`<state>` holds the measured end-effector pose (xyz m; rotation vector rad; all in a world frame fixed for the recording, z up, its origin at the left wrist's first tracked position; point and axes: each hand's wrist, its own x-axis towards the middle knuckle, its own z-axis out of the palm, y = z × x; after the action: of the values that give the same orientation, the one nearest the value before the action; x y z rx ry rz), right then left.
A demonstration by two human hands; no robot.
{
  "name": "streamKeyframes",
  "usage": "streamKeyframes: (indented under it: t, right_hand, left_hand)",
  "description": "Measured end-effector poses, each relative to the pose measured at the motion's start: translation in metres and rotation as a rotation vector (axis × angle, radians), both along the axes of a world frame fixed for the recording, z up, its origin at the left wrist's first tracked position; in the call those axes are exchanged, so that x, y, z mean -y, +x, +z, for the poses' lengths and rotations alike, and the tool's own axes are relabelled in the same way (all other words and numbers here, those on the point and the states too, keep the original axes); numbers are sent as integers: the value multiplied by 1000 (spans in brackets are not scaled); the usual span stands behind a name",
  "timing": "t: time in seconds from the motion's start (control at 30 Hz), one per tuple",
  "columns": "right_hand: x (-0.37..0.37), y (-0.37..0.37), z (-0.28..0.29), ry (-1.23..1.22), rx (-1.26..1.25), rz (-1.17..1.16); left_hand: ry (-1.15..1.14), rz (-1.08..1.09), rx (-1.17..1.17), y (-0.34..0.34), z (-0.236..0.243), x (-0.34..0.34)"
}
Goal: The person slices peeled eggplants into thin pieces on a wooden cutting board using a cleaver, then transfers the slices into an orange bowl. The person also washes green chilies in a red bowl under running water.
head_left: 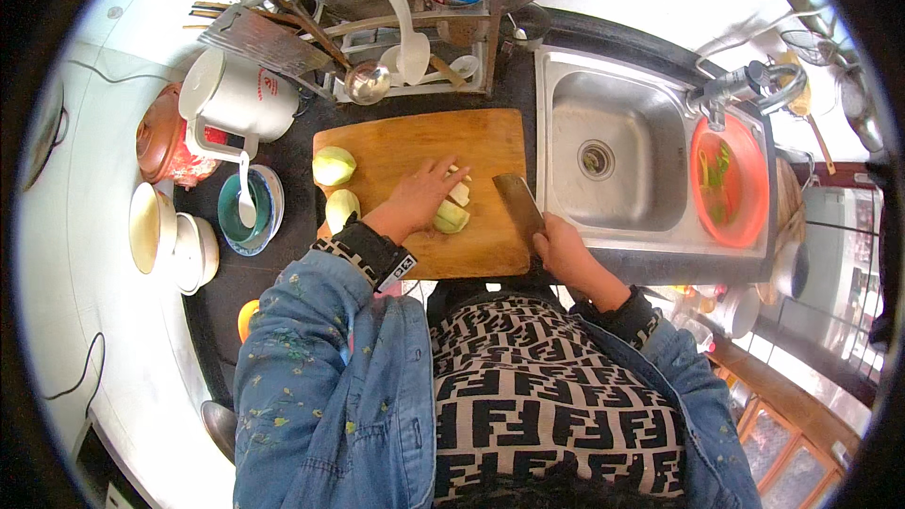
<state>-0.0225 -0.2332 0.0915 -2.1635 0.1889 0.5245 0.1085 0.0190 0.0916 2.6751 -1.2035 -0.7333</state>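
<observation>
Our left hand [419,196] lies low over the cutting board [415,137], fingers stretched out against the pale green vegetable pieces [452,218]; we cannot tell whether it pinches any of them. The pieces sit under its fingertips and just to their right. In our right hand [568,250] we have the cleaver [518,207], fingers wrapped around its handle; the blade points away and leftward from that hand, over the board's right side, apart from the pieces. To the left of our left hand, near the board's left edge, we see two more pale green vegetables, the farther one [334,167] and the nearer one [342,211]. Farther left of that hand, a white spoon [246,196] stands in a green bowl [229,205] on the dark tabletop [294,188]. Beyond our right hand, to its right, are the steel sink [613,123] and a red-orange basin [751,198] holding green vegetables.
</observation>
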Motion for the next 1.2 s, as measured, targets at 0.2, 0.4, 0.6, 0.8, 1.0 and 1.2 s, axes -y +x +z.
streamKeyframes:
  t: [0.2,0.4,0.6,0.8,1.0,1.2]
  right_hand:
    - [-7,11,-10,2,2,51]
    - [-32,28,-25,-174,222,169]
    - [-55,38,-17,-329,227,313]
    - [-61,45,6,-372,156,326]
    - [-51,30,43,-350,162,326]
    - [-65,19,57,-355,86,386]
  left_hand:
    - [-67,40,70,-20,-12,-8]
    - [-62,579,-14,-76,-19,35]
    - [-104,774,31,-81,-41,48]
    - [-242,811,-144,-79,-30,43]
    - [-396,769,-88,-83,-34,22]
    - [-379,787,-109,-88,-33,17]
